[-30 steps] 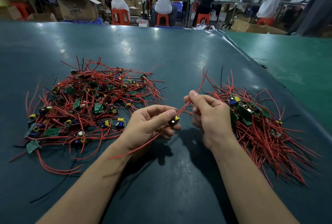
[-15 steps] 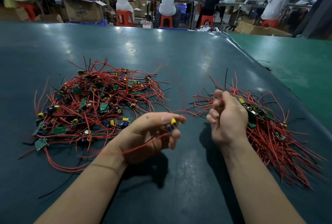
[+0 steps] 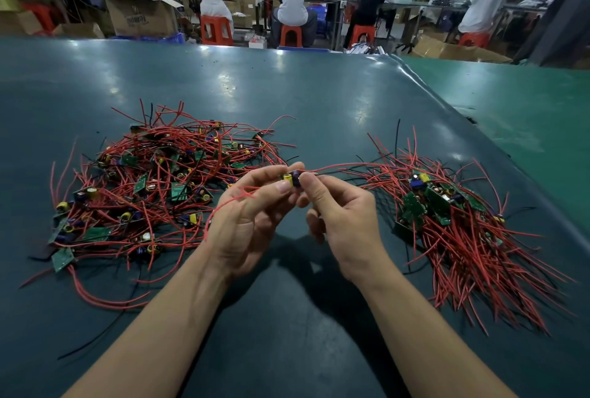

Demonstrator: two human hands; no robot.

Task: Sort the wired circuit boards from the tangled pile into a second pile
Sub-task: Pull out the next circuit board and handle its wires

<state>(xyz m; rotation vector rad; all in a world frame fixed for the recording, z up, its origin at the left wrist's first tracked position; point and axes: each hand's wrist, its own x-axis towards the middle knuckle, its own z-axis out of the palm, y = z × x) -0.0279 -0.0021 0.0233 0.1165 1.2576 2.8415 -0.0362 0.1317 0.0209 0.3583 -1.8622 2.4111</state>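
**One board held between both hands, midway between the piles**

Between the two piles, above the counter (image 3: 319,94), we now hold one small board (image 3: 292,178) with both hands. Half a second ago the right hand (image 3: 343,215) was off beside the sorted pile (image 3: 453,212) with its fingers curled, and the left hand (image 3: 252,215) alone held the board. The right hand has since come back to the middle, and its thumb and forefinger now pinch the board from the right while the left thumb and forefinger pinch it from the left. The other fingers of both hands are loosely curled.

A red wire (image 3: 338,167) runs from the board toward the sorted pile; another loops down over the left palm. We judge that we are straightening or freeing the wires before the board goes to the right.

There are no containers here. Both piles lie straight on the counter: the tangled pile (image 3: 153,187) to the left, still the larger, and the sorted pile to the right, its wires mostly lying one way. Much of the sorting remains.
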